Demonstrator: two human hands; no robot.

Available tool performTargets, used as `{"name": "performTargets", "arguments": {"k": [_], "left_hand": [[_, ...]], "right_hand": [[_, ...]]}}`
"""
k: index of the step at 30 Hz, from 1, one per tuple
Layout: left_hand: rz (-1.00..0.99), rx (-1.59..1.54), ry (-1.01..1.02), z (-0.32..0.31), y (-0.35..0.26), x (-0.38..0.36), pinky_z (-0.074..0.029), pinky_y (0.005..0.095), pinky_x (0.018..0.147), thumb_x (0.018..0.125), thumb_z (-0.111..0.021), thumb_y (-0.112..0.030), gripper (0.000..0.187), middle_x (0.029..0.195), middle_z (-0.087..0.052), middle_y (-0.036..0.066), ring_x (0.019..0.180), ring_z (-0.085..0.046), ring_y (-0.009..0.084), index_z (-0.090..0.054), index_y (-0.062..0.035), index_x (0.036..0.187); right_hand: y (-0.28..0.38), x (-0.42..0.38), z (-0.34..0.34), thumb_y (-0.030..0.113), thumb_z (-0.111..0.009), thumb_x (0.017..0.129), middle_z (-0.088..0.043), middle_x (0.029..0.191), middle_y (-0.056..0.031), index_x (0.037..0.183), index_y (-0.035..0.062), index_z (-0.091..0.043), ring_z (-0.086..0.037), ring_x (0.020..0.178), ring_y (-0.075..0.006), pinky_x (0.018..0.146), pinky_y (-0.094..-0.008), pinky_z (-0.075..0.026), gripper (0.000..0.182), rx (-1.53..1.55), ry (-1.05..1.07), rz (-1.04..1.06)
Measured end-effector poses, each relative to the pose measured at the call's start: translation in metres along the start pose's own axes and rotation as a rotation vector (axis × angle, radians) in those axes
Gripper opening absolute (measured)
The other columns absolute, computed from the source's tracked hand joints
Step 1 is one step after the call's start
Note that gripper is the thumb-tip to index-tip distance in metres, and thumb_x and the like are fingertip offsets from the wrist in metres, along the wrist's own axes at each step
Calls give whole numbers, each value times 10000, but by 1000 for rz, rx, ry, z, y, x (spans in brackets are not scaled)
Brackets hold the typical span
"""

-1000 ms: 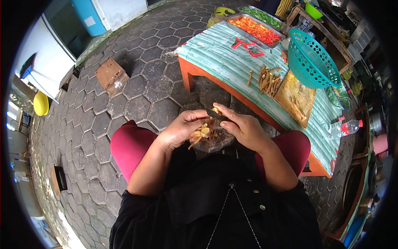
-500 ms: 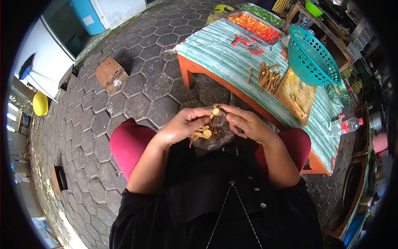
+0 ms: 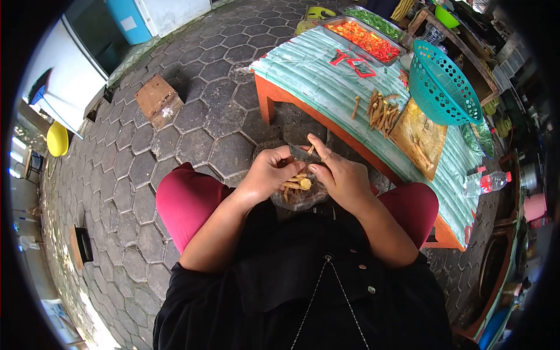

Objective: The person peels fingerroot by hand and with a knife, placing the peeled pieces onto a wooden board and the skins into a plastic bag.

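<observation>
Between my knees, my left hand (image 3: 268,177) is closed around a cluster of pale brown root pieces (image 3: 298,184). Close by on the right, my right hand (image 3: 340,178) has its index finger and thumb near a small root piece (image 3: 311,150), pinched at the fingertips. A dark, thin object, perhaps a blade, shows between the hands; its outline is unclear. Below them is a clear plastic bag (image 3: 300,201) with brown bits in it. More finger-shaped roots (image 3: 382,114) lie on the table beside a worn wooden board (image 3: 418,139), which bears another root piece.
The table (image 3: 326,76) has an orange frame and a green-white cover. On it are a tray of chopped red peppers (image 3: 364,39), a teal perforated basket (image 3: 446,84) and a plastic bottle (image 3: 493,182). A brown block (image 3: 158,100) lies on the paving.
My right hand has shifted slightly and its index finger now points up. The small root piece between the hands looks thinner and tilted. The whole view has moved slightly.
</observation>
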State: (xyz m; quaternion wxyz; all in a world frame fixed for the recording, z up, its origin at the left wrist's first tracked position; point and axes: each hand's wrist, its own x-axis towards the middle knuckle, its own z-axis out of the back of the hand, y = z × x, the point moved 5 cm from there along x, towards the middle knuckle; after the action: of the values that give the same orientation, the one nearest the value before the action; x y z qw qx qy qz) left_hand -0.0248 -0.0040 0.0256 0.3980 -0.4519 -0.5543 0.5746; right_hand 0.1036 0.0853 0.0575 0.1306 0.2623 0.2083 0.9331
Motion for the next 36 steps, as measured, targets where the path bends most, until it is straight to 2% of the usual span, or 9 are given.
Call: {"name": "performTargets", "arguments": {"k": [8, 14, 16, 17, 19, 22, 29, 32, 36], "left_hand": [[-93, 4, -65, -5, -4, 0, -399, 166, 489, 916, -605, -133, 118, 732, -595, -41, 610, -511, 4, -638, -31, 965], [-52, -75, -109, -8, -12, -3, -402, 169, 496, 913, -601, -116, 101, 735, -598, -40, 615, -514, 6, -643, -32, 951], [-87, -71, -109, -8, -9, -3, -401, 171, 493, 912, -604, -117, 100, 736, -598, -40, 610, -510, 5, -644, -36, 954], [-88, -72, -109, -8, -9, -2, -401, 171, 493, 912, -604, -117, 100, 736, -598, -40, 610, -510, 5, -644, -36, 954], [-87, -63, -77, -8, -8, -2, -400, 175, 494, 912, -606, -120, 101, 737, -598, -39, 610, -509, 6, -645, -37, 954], [-74, -2, -88, -6, -3, -2, -400, 177, 498, 915, -602, -118, 101, 739, -596, -39, 617, -508, 6, -645, -38, 957], [-42, -78, -130, -10, -7, -3, -400, 182, 497, 918, -604, -122, 101, 733, -589, -38, 607, -505, 9, -648, -37, 950], [-104, -44, -109, -8, -3, -1, -402, 182, 501, 915, -608, -122, 101, 743, -596, -36, 617, -508, 9, -649, -33, 936], [-67, 4, -121, -8, 0, -1, -402, 185, 499, 913, -606, -116, 102, 739, -596, -27, 616, -510, 14, -640, -22, 892]], "right_hand": [[-2, 1, 4, 267, -599, 885, -617, 766, -39, 1389, 170, -418, -616, 612, -212, 526, -327, -489, 544, -242, 3, 11], [1, 0, 1, 262, -591, 892, -651, 836, -42, 1400, 188, -400, -643, 665, -223, 544, -336, -501, 547, -7, -38, 21], [0, 0, 1, 200, -605, 880, -661, 1063, -102, 1382, 213, -431, -670, 820, -261, 650, -337, -525, 531, 13, 9, -49], [-1, 0, 0, 200, -605, 880, -661, 1063, -102, 1382, 213, -431, -670, 820, -261, 650, -337, -525, 531, 12, 10, -49], [-1, 0, 0, 261, -582, 897, -657, 854, -43, 1402, 188, -396, -649, 677, -224, 561, -337, -506, 543, -144, 0, 13], [-4, 0, 2, 259, -582, 897, -656, 851, -44, 1403, 185, -395, -649, 682, -219, 558, -334, -503, 545, -211, 91, -32], [-1, -1, -2, 256, -574, 902, -659, 865, -49, 1410, 198, -383, -650, 705, -236, 565, -346, -504, 546, -7, 21, -22], [-1, 0, 0, 183, -606, 877, -660, 1047, -120, 1387, 210, -423, -667, 837, -281, 670, -357, -523, 542, 34, 29, -63], [-8, 0, -1, 268, -577, 900, -667, 1035, -93, 1412, 212, -377, -669, 806, -260, 615, -362, -520, 552, -94, 85, -49]]}}
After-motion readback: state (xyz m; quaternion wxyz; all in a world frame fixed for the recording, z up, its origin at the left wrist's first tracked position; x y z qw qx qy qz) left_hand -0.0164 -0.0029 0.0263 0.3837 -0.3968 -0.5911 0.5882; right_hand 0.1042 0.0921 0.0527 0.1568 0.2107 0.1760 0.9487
